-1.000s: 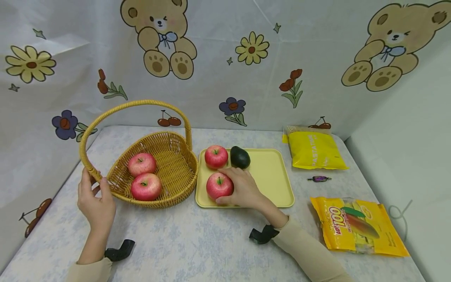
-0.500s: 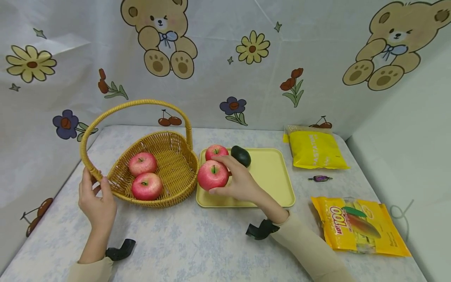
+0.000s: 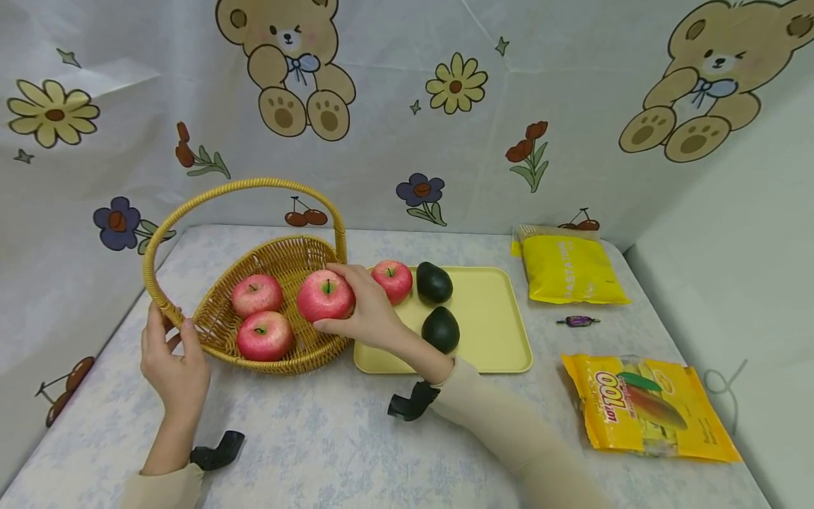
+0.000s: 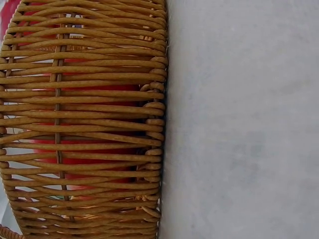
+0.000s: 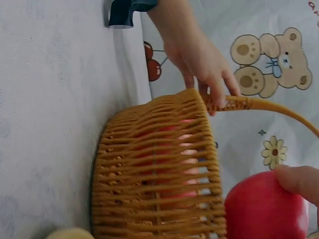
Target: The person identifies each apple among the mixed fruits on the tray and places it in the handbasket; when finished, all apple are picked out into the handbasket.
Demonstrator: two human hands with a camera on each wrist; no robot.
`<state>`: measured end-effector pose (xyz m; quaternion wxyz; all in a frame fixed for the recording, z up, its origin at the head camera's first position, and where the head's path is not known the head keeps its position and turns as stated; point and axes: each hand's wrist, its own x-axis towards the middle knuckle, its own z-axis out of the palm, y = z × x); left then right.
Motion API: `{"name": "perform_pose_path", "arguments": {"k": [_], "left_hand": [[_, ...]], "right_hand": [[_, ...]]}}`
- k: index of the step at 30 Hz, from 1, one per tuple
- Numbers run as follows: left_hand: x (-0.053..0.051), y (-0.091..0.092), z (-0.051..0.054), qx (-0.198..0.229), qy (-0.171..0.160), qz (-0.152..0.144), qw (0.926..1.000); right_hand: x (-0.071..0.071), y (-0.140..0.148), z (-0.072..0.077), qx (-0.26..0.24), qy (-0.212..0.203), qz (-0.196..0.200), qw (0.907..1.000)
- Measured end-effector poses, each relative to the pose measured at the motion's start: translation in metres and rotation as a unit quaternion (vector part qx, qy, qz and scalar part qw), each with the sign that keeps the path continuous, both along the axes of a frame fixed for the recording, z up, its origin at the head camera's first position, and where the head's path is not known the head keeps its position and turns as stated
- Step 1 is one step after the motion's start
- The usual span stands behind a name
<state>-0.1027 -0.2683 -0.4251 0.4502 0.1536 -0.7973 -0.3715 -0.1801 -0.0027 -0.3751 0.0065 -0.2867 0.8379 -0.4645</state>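
The right hand (image 3: 375,311) holds a red apple (image 3: 326,295) above the right half of a wicker basket (image 3: 321,357). Its thumb and fingers pinch the fruit from opposite sides, and the stem points up. In the right wrist view, this apple sits just above the level of the basket's rim.

The left hand (image 3: 174,367) grips the foot of the arched handle (image 3: 248,185) at the basket's left end. Its fingers and thumb stand apart on either side of the handle; the right wrist view shows fingertips bent over it there.

Inside the basket, 2 more apples lie touching: a rear apple (image 3: 256,295) and a front apple (image 3: 264,336), both in the left half. The left wrist view shows the woven wall up close, with red showing through the gaps.

Just right of the basket is a pale yellow tray (image 3: 490,318). On it are 1 apple near the back-left corner (image 3: 392,281) and 2 dark avocados, a back avocado (image 3: 434,283) and a front avocado (image 3: 440,329).

Farther right, a yellow pouch (image 3: 575,270), a purple-wrapped candy (image 3: 578,322) and a mango-print bag (image 3: 649,410) lie on the patterned tablecloth (image 3: 318,438).
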Motion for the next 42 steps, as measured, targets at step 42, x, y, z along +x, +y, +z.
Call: {"name": "perform_pose_path", "arguments": {"k": [42], "left_hand": [[-0.001, 0.001, 0.0, 0.0, -0.002, 0.006, 1.0]], "right_hand": [[-0.064, -0.107, -0.028, 0.181, -0.056, -0.167, 0.9677]]}}
